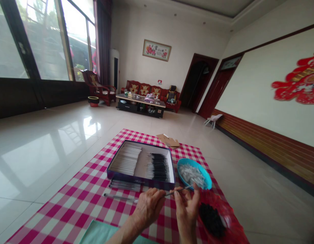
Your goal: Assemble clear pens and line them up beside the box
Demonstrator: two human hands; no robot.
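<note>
Pinching a thin stick [177,191], the left hand [148,208] and right hand [187,206] are holding it; loose fingers could drop it near the blue bowl [195,163].

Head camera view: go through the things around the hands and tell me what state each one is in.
Left hand: pinching a slim pen-like stick.
Right hand: fingertips on the same stick.
Shallow box: open, filled with rows of white and black-tipped sticks.
Blue bowl: holding pale pieces.
Red plastic bag: lying under black bits.
Cardboard: flattened.
</note>
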